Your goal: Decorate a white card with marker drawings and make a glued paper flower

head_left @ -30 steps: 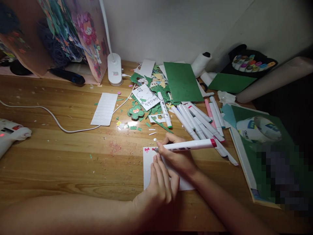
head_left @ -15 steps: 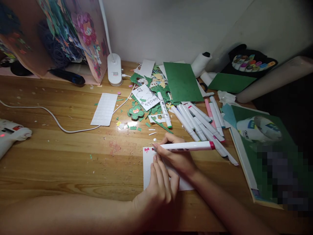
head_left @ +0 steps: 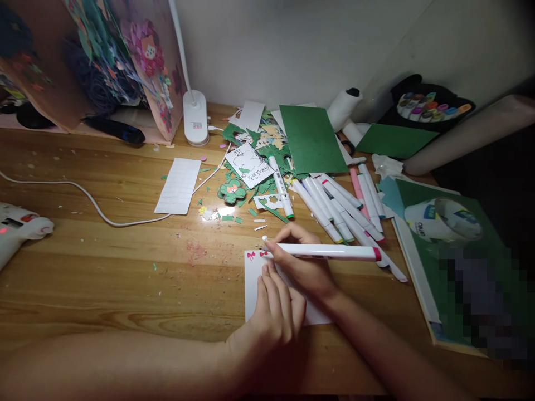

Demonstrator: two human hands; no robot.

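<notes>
- White paper sheet (head_left: 252, 287) on brown wooden table (head_left: 125, 273): likely flimsy; my unclenched left grip (head_left: 277, 318) presses it flat.
- White, red-ended plastic marker (head_left: 334, 252) over the sheet: likely light, stiff; my right grip (head_left: 308, 274) pinches near its tip.

Your table (head_left: 104, 278) has a shiny white spot beyond your left hand (head_left: 273, 314) and a dark shadow on the near side. The right edge goes nearly black, and big squares blur the near right.
</notes>
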